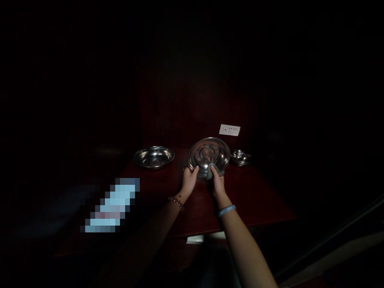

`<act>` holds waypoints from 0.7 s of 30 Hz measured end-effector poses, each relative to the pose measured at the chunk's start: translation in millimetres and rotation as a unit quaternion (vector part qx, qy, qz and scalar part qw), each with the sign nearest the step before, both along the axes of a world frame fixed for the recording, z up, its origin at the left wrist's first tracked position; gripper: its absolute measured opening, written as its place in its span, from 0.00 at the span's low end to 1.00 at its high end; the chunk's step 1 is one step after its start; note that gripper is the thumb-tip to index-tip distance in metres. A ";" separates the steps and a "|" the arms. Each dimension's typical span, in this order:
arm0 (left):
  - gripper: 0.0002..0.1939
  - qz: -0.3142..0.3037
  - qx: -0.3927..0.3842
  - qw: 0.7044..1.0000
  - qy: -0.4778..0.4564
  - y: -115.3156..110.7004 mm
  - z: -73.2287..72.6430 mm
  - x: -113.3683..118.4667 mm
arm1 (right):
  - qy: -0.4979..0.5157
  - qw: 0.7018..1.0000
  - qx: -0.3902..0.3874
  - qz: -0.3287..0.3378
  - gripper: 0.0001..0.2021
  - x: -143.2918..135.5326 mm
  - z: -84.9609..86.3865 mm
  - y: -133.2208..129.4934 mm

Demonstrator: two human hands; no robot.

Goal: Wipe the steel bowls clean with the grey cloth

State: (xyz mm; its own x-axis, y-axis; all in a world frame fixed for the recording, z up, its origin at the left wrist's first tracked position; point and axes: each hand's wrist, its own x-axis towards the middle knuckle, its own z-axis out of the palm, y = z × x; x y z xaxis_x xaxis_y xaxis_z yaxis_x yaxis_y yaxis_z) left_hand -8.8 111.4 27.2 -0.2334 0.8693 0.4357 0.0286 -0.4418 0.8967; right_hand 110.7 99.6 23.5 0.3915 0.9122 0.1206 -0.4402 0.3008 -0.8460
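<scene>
A round, shiny metal plate (207,150) is tilted up in front of me, held above the dark red table. My left hand (189,180) grips its lower left rim, thumb on the near face and the other fingers hidden behind. At the lower right rim, my right hand (218,182) presses a grey cloth (211,171) against the plate with the thumb. To the left, a wide metal dish (154,157) rests on the table. Small metal bowls (241,158), apparently stacked, stand just right of the held plate.
The red table (255,200) ends at a near edge below my wrists. A white socket panel (229,130) is on the wall behind. At the left lies a bright, pixelated rectangle (112,204). Something white (195,239) shows under the table edge. The surroundings are very dark.
</scene>
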 end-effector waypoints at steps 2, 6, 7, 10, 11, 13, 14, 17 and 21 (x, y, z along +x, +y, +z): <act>0.14 0.050 0.016 0.998 0.020 -1.9 0.8 -3.4 | -0.007 1.000 0.005 -0.007 0.25 0.0 0.0 0.4; 0.15 0.103 0.039 0.993 0.046 -5.3 3.0 -8.7 | -0.025 0.999 0.022 -0.019 0.25 0.0 -0.7 1.7; 0.16 0.107 0.041 0.993 0.042 -5.8 3.9 -9.1 | -0.028 0.999 0.025 -0.021 0.25 0.1 -1.0 1.9; 0.16 0.090 0.052 0.994 0.016 -7.5 7.6 -8.2 | -0.029 0.999 0.023 -0.020 0.24 0.8 -1.6 1.8; 0.16 0.077 0.053 0.996 0.004 -8.4 9.1 -7.3 | -0.023 0.999 0.020 -0.017 0.24 1.2 -1.7 1.7; 0.17 0.045 0.047 0.997 -0.026 -10.7 12.3 -5.1 | -0.008 1.000 0.017 -0.001 0.24 1.6 -1.5 1.5; 0.18 0.030 0.041 0.998 -0.043 -12.0 13.8 -3.9 | -0.002 1.000 0.017 0.012 0.24 1.7 -1.5 1.5; 0.21 -0.025 0.031 0.997 -0.073 -14.8 15.8 0.2 | -0.004 0.999 0.010 0.053 0.25 1.1 -2.0 2.6; 0.20 -0.055 0.034 0.996 -0.068 -12.2 10.5 3.7 | -0.025 0.998 0.001 0.063 0.24 0.3 -5.3 6.3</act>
State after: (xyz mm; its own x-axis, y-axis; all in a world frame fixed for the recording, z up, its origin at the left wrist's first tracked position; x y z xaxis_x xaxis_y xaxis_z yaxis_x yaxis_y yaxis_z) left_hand -5.0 99.2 37.6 -0.1992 0.8626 0.4651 -0.1420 -0.4950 0.8572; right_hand 111.0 105.9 18.2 0.2665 0.9539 0.1380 -0.4328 0.2463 -0.8672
